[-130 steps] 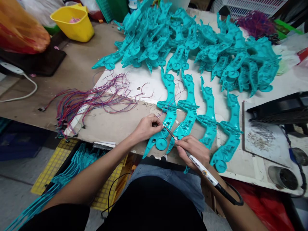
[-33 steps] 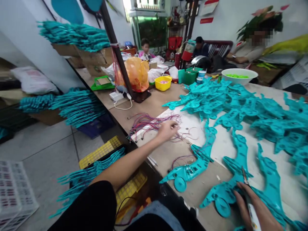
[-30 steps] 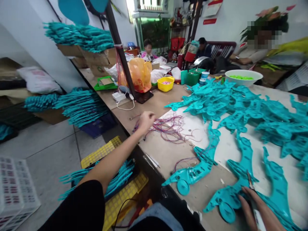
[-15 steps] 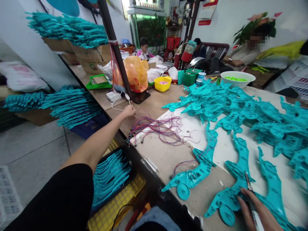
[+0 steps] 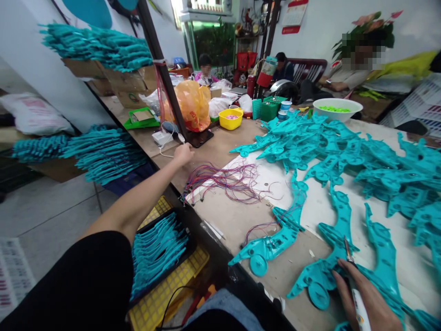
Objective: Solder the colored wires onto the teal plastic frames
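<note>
My left hand (image 5: pixel 183 154) is stretched to the far left part of the table, its fingers closed near a white cable and the foot of a dark post; what they pinch is too small to tell. At the lower right my right hand (image 5: pixel 367 294) holds a soldering iron (image 5: pixel 356 292), its metal tip pointing away over a teal plastic part (image 5: pixel 339 216). Another teal part (image 5: pixel 282 239) with thin wires across it lies to the left, and a third (image 5: pixel 384 243) to the right. A bundle of red and purple wires (image 5: pixel 223 181) lies between my hands.
A pile of teal parts (image 5: pixel 310 138) covers the back right. Behind it stands a white bowl (image 5: pixel 356 108) of green pieces. A yellow basket (image 5: pixel 230 122) and an orange bag (image 5: pixel 193 103) are near the post (image 5: pixel 165 78). A black tray (image 5: pixel 188 250) of teal parts sits lower left. People sit at the back.
The view has shifted slightly, so the table items sit a little further left and higher. Both hands keep nearly the same places, and the iron is still in my right hand.
</note>
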`<state>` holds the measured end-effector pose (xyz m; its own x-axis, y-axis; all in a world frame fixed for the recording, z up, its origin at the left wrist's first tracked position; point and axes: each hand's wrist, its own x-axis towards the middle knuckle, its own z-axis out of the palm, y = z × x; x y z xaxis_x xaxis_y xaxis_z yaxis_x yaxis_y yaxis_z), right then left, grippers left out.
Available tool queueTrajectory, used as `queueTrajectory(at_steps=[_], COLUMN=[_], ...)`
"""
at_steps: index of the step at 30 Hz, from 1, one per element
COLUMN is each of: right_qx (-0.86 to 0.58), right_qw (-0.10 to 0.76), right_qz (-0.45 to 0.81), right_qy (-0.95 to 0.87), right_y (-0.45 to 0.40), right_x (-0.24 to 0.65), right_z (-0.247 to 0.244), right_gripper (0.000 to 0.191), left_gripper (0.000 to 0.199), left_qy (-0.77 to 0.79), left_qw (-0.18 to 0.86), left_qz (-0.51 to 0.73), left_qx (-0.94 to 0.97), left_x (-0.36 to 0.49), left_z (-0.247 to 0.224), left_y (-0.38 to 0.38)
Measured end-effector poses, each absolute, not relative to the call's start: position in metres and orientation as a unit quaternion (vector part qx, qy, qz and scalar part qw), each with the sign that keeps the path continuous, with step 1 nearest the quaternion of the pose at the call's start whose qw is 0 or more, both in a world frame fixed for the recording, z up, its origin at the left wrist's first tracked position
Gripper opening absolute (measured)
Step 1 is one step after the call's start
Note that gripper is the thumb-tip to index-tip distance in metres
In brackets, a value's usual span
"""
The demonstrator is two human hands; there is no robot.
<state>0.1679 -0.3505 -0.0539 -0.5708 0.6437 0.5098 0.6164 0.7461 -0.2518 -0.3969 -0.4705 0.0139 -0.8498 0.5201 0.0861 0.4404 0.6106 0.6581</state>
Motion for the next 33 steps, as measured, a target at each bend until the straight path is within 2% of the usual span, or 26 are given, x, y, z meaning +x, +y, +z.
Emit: queueTrajectory(at_steps=[3,7,13,16,18,20,25,33], right_qx=[-0.316,-0.336,-0.312,-0.305,-0.308,-0.308,-0.317,-0.298], right_qw=[0.264,0.262,0.289,0.302,0.305,0.308,0.303,0.321], right_qz=[-0.004,-0.018,-0.033,-0.029,-0.025,-0.028,-0.031,-0.061], right_qy=[-0.912,-0.905,-0.904,-0.903,-0.901,-0.9,-0.898,-0.897], right_y=[-0.35,-0.352,-0.351,-0.352,-0.353,-0.354,-0.355,-0.355], right_x=[0.169,0.167,0.164,0.162,0.161,0.161,0.163,0.165], right_z=[-0.053,-0.051,-0.054,-0.053,-0.052,-0.052,-0.056,-0.06], right_gripper=[0.058,0.053,0.048,0.046,0.045,0.045,0.046,0.036], left_gripper=[0.01,0.021,0.019,0.017,0.02,0.021,0.008,0.011], left_qy=[0.893,0.885,0.863,0.79,0.684,0.581,0.507,0.497], left_qw=[0.074,0.153,0.233,0.348,0.455,0.515,0.468,0.376], left_qz=[0.301,0.245,0.278,0.381,0.495,0.584,0.683,0.708], left_qx=[0.326,0.365,0.352,0.33,0.283,0.238,0.241,0.332], left_x=[-0.361,-0.323,-0.313,-0.311,-0.31,-0.31,-0.319,-0.332], left_z=[-0.011,-0.041,-0.043,-0.029,-0.016,-0.002,0.045,0.127], left_y=[-0.481,-0.492,-0.495,-0.499,-0.5,-0.496,-0.464,-0.424])
